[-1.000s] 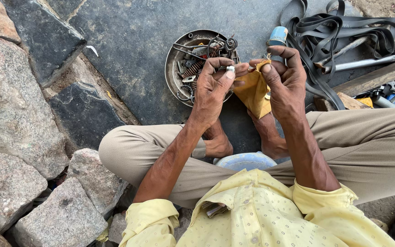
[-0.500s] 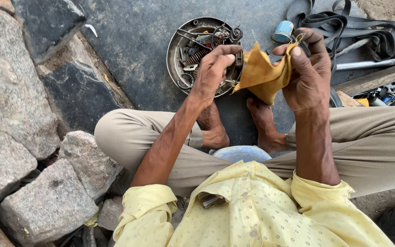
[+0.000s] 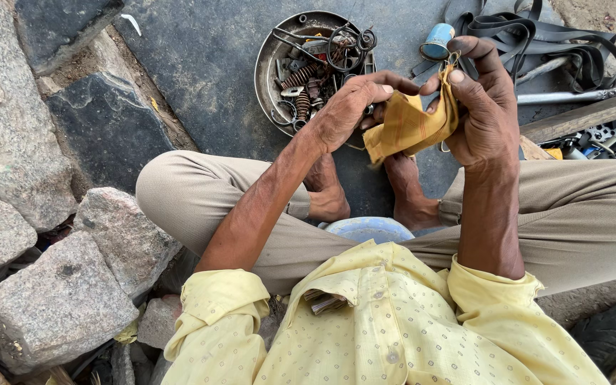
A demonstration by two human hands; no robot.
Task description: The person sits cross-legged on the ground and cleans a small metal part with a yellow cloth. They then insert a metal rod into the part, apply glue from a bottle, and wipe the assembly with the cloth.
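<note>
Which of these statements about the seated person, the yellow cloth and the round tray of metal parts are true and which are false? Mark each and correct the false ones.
1. Both hands hold the yellow cloth. True: the left hand and the right hand grip it together.
2. The round metal tray holds only water. False: it holds springs and other metal parts.
3. The person sits cross-legged with bare feet. True.
4. The small blue can stands inside the tray. False: it stands on the ground beside it.
5. Rough stones lie at the person's left. True.
</note>
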